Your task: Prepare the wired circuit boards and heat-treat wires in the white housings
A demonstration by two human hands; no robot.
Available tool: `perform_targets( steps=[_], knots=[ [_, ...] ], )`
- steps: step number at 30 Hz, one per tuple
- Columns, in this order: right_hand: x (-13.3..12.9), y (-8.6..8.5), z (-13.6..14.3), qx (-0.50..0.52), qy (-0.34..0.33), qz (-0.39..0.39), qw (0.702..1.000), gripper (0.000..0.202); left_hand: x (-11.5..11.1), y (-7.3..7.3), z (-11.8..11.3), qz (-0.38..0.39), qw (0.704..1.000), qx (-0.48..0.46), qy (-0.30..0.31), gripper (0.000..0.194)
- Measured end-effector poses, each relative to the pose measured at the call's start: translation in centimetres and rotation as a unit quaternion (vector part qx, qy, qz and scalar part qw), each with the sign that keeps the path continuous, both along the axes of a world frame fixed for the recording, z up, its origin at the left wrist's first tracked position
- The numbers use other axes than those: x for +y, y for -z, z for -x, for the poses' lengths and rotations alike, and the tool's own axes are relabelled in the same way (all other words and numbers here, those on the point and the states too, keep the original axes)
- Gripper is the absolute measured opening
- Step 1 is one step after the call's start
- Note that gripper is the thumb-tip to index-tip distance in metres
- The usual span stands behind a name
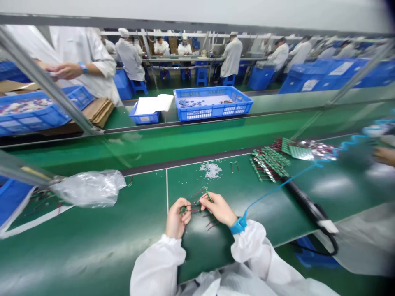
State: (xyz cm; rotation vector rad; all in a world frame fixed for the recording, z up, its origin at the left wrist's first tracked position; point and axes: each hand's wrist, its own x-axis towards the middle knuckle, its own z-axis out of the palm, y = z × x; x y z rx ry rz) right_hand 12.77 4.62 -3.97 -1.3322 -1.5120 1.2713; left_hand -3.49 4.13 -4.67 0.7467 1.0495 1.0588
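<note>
Near the front of the green bench, my left hand (178,218) is closed on small green circuit boards (183,210) with dark red wires. My right hand (219,209), wearing a blue wrist strap (239,225), pinches a narrow green board strip (209,195) close beside it. Dark red wires (195,204) run between the two hands, and more stick out below the right one. Beyond them lies a heap of tiny white pieces (210,170), with two small wired parts (234,166) to its right. Fingers partly hide the held boards.
Stacked green boards (270,162) lie right, near a long black bar (304,201) with a cable. The strap's blue cord (277,186) crosses there. A clear plastic bag (89,189) lies left. Behind stands a blue tray (212,111). Co-workers' hands (66,70) show left, a blurred one right.
</note>
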Motion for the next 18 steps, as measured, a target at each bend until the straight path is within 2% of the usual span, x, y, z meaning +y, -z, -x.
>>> perform_targets(
  steps=[3,5,7,9,12,16,18],
  knots=[
    [0.0,-1.0,-0.6,0.022,-0.078,0.042,0.996,0.02,0.1,-0.4,0.4,0.055,0.992,-0.107,0.035,0.032],
    [0.1,-1.4,-0.5,0.034,-0.095,0.065,0.993,0.018,0.3,-0.4,0.1,0.102,0.99,-0.093,0.043,0.036],
    [0.3,-1.7,-0.1,0.026,-0.07,0.058,0.996,0.015,0.6,-0.5,-0.5,0.147,0.987,-0.061,0.038,0.043],
    [0.6,-2.0,0.3,-0.039,-0.026,0.04,0.998,0.015,0.6,-0.7,-1.1,0.176,0.983,-0.026,0.036,0.046],
    [0.5,-2.6,0.9,-0.14,0.035,0.005,0.989,0.016,0.6,-1.2,-1.4,0.19,0.981,-0.008,0.038,0.039],
    [0.0,-3.0,1.1,-0.117,0.034,-0.014,0.992,0.025,0.8,-1.4,-1.0,0.211,0.977,-0.028,0.01,0.025],
    [-0.1,-3.0,1.0,-0.097,0.028,-0.027,0.995,0.018,0.9,-1.4,-0.7,0.228,0.973,-0.044,-0.006,0.02]
  ],
)
